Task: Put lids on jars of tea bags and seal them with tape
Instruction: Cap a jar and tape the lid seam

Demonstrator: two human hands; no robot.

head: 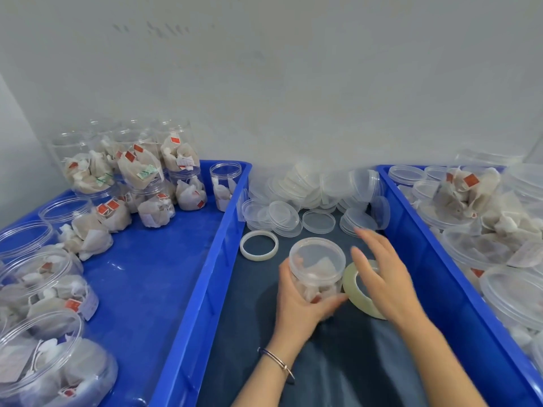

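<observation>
Lidded jar (317,267) in left hand (296,304), tape roll (363,292) alongside

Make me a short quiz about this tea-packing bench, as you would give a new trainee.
1. True or false: the jar gripped by the left hand already has its lid on.
2. What does the right hand rest on?
A. a loose lid
B. the roll of tape
C. a tea bag
3. Fill in: the pile of spare lids lies between two blue ____.

Key:
1. True. A clear lid caps the jar.
2. B. The tape roll stands on edge right beside the jar, under the hand's spread fingers.
3. Trays: the left tray holds jars of tea bags, and so does the right tray.
</observation>
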